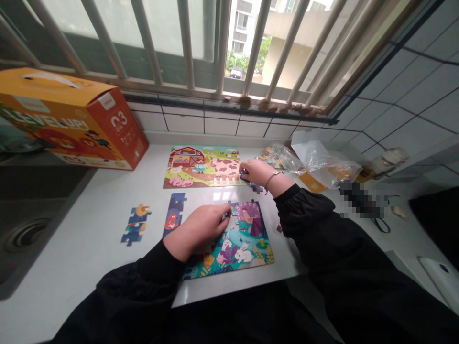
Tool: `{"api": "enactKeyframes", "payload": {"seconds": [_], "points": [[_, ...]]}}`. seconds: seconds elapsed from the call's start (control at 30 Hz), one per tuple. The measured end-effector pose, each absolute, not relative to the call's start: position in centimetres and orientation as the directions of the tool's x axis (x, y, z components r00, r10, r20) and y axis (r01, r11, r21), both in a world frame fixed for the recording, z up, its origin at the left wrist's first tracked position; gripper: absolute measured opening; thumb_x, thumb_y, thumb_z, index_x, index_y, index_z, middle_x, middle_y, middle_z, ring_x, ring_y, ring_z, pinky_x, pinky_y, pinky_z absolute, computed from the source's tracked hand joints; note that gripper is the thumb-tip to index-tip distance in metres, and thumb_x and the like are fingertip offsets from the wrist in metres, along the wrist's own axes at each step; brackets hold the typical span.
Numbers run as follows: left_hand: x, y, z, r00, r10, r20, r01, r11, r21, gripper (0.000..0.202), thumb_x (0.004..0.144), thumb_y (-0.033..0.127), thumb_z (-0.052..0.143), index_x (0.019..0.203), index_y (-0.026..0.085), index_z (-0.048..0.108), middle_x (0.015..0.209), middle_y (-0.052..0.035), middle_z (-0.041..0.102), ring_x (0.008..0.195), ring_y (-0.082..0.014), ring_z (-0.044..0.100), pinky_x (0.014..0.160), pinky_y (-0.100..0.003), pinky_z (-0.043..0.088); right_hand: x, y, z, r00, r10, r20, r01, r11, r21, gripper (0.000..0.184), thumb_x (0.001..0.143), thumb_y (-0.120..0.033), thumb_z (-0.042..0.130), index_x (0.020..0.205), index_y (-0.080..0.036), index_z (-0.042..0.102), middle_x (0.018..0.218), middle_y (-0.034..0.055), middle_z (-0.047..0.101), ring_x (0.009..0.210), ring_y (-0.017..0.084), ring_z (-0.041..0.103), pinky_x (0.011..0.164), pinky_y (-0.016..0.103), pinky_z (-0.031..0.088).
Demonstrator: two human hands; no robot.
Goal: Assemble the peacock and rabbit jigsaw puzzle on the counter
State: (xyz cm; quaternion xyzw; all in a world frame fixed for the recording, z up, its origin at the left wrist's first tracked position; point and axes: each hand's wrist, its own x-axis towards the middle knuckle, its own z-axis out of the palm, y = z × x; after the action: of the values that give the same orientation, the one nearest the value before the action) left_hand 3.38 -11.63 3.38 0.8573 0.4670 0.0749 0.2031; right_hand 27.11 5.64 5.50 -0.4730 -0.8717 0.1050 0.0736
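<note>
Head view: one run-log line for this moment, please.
left hand: pressing on rabbit puzzle | right hand: pinching loose puzzle pieces beside farm puzzle | orange box: upper left

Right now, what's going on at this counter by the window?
A person in black sleeves is working on jigsaw puzzles on a white counter. Their left hand presses on the rabbit-and-peacock puzzle, which lies partly assembled in front of them. Their right hand reaches to loose pieces beside the farm puzzle, which looks complete. Two small joined clusters of pieces lie to the left. An orange puzzle box sits by the sink, and plastic bags lie at the right.
</note>
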Motion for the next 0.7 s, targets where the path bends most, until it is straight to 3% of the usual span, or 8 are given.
{"api": "enactKeyframes", "payload": {"seconds": [0.1, 0.17, 0.23, 0.3, 0.4, 0.57, 0.7], "points": [[3.4, -11.7, 3.6, 0.554, 0.831, -0.055, 0.768, -0.484, 0.42, 0.018, 0.107, 0.031, 0.053, 0.111, 0.023, 0.069, 0.099, -0.009, 0.079, 0.09, -0.028, 0.076, 0.076, -0.036, 0.051, 28.3, 3.6, 6.0, -0.492, 0.869, 0.063, 0.816, 0.485, -0.316, 0.006, 0.096, -0.022, 0.077, 0.101, -0.021, 0.075, 0.087, 0.0042, 0.073, 0.08, 0.02, 0.066, 0.076, 0.031, 0.05], [3.4, -11.8, 3.7, 0.553, 0.832, -0.05, 0.765, -0.483, 0.425, 0.018, 0.107, 0.03, 0.053, 0.11, 0.023, 0.069, 0.099, -0.009, 0.079, 0.089, -0.0278, 0.075, 0.077, -0.036, 0.051, 28.8, 1.5, 5.5, -0.441, 0.893, 0.084, 0.782, 0.429, -0.452, 0.019, 0.101, -0.028, 0.07, 0.119, -0.02, 0.072, 0.082, 0.0011, 0.07, 0.071, 0.017, 0.062, 0.068, 0.03, 0.048], [3.4, -11.8, 3.8, 0.555, 0.83, -0.055, 0.763, -0.482, 0.431, 0.017, 0.106, 0.03, 0.054, 0.109, 0.024, 0.069, 0.099, -0.0086, 0.079, 0.088, -0.0274, 0.075, 0.077, -0.036, 0.052, 29.1, -0.6, 4.3, -0.391, 0.917, 0.078, 0.641, 0.332, -0.692, 0.039, 0.1, -0.032, 0.069, 0.136, -0.019, 0.066, 0.076, -0.0031, 0.064, 0.065, 0.016, 0.058, 0.062, 0.029, 0.045], [3.5, -11.7, 3.7, 0.553, 0.83, -0.065, 0.766, -0.477, 0.431, 0.016, 0.106, 0.03, 0.054, 0.109, 0.024, 0.069, 0.1, -0.0084, 0.079, 0.088, -0.0273, 0.075, 0.077, -0.036, 0.051, 29.0, -2.4, 2.9, -0.397, 0.917, 0.044, 0.494, 0.254, -0.832, 0.049, 0.097, -0.037, 0.071, 0.143, -0.018, 0.065, 0.074, -0.0056, 0.059, 0.063, 0.015, 0.055, 0.059, 0.028, 0.043], [3.6, -11.6, 3.6, 0.543, 0.836, -0.078, 0.78, -0.468, 0.415, 0.016, 0.106, 0.03, 0.055, 0.11, 0.024, 0.069, 0.101, -0.0088, 0.08, 0.09, -0.028, 0.075, 0.077, -0.035, 0.051, 28.7, -4.0, 1.1, -0.385, 0.923, 0.022, 0.468, 0.216, -0.857, 0.045, 0.096, -0.04, 0.072, 0.136, -0.02, 0.07, 0.074, -0.0058, 0.058, 0.062, 0.014, 0.054, 0.059, 0.027, 0.041], [3.7, -11.5, 3.6, 0.536, 0.839, -0.099, 0.794, -0.46, 0.397, 0.018, 0.106, 0.03, 0.054, 0.114, 0.024, 0.069, 0.101, -0.009, 0.08, 0.091, -0.0289, 0.075, 0.076, -0.036, 0.049, 29.0, -4.1, 0.2, -0.297, 0.953, 0.062, 0.547, 0.223, -0.807, 0.033, 0.092, -0.035, 0.077, 0.122, -0.022, 0.068, 0.088, -0.0021, 0.07, 0.069, 0.014, 0.062, 0.065, 0.028, 0.046], [3.8, -11.4, 3.5, 0.532, 0.839, -0.113, 0.799, -0.453, 0.395, 0.019, 0.106, 0.03, 0.054, 0.114, 0.024, 0.07, 0.098, -0.0082, 0.08, 0.088, -0.0284, 0.075, 0.075, -0.035, 0.049, 29.5, -3.6, -0.1, -0.282, 0.958, 0.049, 0.559, 0.206, -0.803, 0.031, 0.092, -0.037, 0.079, 0.116, -0.023, 0.066, 0.078, -0.005, 0.066, 0.068, 0.016, 0.061, 0.066, 0.028, 0.045]]}}
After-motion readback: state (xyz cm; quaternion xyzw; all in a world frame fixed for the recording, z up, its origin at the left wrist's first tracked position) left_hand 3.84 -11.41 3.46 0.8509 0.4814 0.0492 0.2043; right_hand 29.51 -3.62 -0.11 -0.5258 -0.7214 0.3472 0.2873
